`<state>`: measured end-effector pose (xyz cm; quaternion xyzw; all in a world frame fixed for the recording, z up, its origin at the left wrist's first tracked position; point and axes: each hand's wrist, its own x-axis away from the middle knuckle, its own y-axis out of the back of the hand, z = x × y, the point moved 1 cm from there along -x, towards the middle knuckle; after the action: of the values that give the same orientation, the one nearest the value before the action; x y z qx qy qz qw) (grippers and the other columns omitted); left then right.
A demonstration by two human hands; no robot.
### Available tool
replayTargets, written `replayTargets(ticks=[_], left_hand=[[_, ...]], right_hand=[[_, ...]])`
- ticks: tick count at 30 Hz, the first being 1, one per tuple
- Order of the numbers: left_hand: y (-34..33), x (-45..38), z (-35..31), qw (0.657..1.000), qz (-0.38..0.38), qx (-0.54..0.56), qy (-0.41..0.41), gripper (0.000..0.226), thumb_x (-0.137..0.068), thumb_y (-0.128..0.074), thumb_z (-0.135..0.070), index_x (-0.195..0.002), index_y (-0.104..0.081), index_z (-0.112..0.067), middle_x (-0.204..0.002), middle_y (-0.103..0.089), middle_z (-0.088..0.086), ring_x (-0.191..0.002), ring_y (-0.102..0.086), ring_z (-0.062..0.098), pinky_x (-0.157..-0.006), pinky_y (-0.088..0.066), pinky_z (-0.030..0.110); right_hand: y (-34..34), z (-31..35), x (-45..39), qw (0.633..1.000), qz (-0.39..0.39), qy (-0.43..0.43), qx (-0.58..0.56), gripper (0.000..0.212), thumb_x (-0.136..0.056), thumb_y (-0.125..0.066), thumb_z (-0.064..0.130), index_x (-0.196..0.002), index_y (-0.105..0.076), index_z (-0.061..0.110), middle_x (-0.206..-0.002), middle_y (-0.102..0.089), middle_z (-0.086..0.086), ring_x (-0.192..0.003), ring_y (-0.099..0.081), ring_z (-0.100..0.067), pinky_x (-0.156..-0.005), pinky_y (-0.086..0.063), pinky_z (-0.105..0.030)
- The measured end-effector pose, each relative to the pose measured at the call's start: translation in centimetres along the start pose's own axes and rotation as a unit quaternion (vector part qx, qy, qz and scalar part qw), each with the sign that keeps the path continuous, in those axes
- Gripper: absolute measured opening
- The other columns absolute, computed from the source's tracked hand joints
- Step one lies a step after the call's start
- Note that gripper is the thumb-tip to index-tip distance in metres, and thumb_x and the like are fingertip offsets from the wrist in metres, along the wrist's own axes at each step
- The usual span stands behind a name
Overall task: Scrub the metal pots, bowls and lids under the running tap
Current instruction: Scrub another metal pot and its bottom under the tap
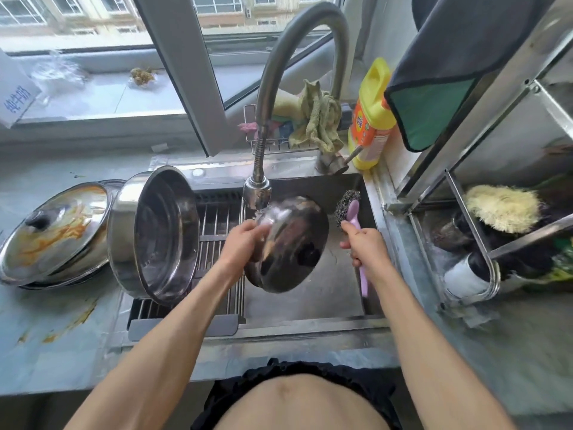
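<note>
— Lids first, at the far left of the frame: a glass-and-steel lid (52, 231) smeared with orange sauce lies on the counter (40, 352), on top of another dish whose rim shows beneath it.

— And just right of it?

— Big steel pot (155, 234), tipped on its side, mouth facing the sink, leaning on the drying rack (217, 231) over the left part of the basin.

— What are the hands doing?

— Centre frame, the left hand (245, 237) grips the rim of a steel bowl (288, 243), fingers curled round the edge. The bowl is tilted, its darkened underside showing, right under the tap head (256, 190), with water running onto it. Its outline is blurred.

— The other hand?

— Just right of the bowl, the right hand (364, 243) is closed in a fist round the purple handle of a steel-wool scrubber (348, 206), wool end up, apart from the bowl.

— Further right?

— Yellow detergent bottle (370, 119) behind the sink (310, 305), then a metal shelf rack (465, 187).
</note>
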<state>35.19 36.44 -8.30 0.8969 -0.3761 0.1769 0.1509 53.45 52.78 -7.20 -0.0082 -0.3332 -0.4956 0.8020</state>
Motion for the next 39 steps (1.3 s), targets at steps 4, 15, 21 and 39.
replayTargets(ticks=[4,15,21,39], left_hand=[[-2.7,2.3,0.8,0.970,0.083,-0.207,-0.094,0.021,-0.087,-0.076,-0.014,-0.079,-0.058,-0.023,-0.065,-0.058,-0.014,-0.055,-0.051,-0.005,-0.057,-0.039,0.013],[-5.9,4.4,2.9,0.876,0.146,-0.308,-0.340,0.022,-0.080,-0.066,-0.016,-0.100,-0.065,-0.007,-0.090,-0.063,0.003,-0.095,-0.040,0.012,-0.095,-0.027,0.035],[-5.3,3.9,3.0,0.922,0.022,-0.250,-0.296,0.040,-0.072,-0.073,-0.034,-0.111,-0.072,-0.028,-0.133,-0.055,0.001,-0.133,-0.039,0.022,-0.115,-0.028,0.047],[0.8,4.6,1.0,0.996,-0.067,0.059,0.024,0.052,-0.105,-0.038,-0.010,-0.147,-0.037,-0.039,-0.122,-0.064,-0.002,-0.080,-0.078,0.019,-0.055,-0.061,0.044]], right_hand=[[1.0,-0.4,0.2,0.999,-0.031,-0.037,0.006,0.041,-0.092,-0.060,0.043,-0.096,-0.064,0.003,-0.080,-0.073,-0.011,-0.038,-0.039,-0.015,-0.042,-0.033,-0.024],[5.2,0.6,1.3,0.998,-0.045,-0.019,0.036,0.063,-0.064,-0.075,0.069,-0.091,-0.065,0.012,-0.077,-0.068,-0.005,-0.046,-0.047,-0.020,-0.051,-0.042,-0.027],[4.8,0.2,1.4,0.995,-0.093,-0.014,0.024,0.049,-0.056,-0.062,0.038,-0.092,-0.066,0.004,-0.069,-0.064,-0.005,-0.041,-0.049,-0.020,-0.051,-0.043,-0.027],[0.4,-1.3,2.7,0.944,-0.020,0.135,0.300,0.029,-0.096,-0.044,0.014,-0.114,-0.063,0.001,-0.110,-0.065,-0.023,-0.096,-0.060,-0.039,-0.073,-0.044,-0.038]])
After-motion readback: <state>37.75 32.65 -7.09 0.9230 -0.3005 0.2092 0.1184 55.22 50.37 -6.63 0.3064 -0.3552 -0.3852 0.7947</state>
